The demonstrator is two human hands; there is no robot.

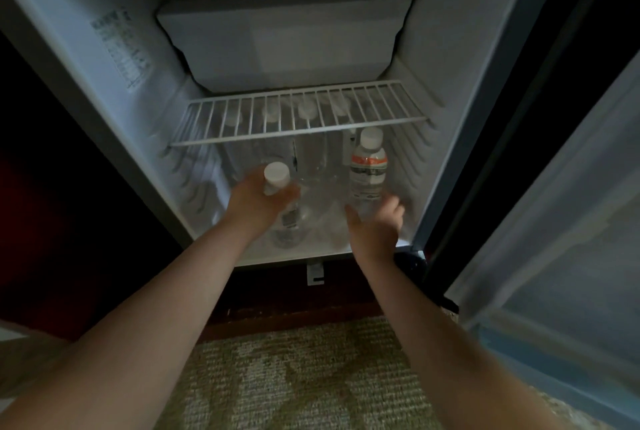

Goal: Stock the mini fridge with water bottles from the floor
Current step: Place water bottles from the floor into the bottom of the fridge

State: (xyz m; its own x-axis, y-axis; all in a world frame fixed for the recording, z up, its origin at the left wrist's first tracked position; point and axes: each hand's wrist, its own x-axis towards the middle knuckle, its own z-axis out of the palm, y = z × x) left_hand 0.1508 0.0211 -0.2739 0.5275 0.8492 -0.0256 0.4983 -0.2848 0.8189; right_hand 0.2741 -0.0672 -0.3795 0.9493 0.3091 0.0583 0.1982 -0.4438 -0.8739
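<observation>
The mini fridge [450, 83] stands open in front of me. My left hand [254, 201] grips a clear water bottle [276, 176] with a white cap, low at the front left of the fridge floor. My right hand [375, 222] holds the base of a second water bottle [367, 170] with an orange-and-grey label, upright at the front right under the wire shelf [301, 114]. Behind them several more white-capped bottles [306, 110] show through the shelf wires at the back of the lower compartment.
A white freezer box [287, 38] fills the top of the fridge. The open fridge door [561, 222] stands at the right. A patterned carpet [294, 377] covers the floor below, and a dark wooden cabinet [45, 187] frames the fridge on the left.
</observation>
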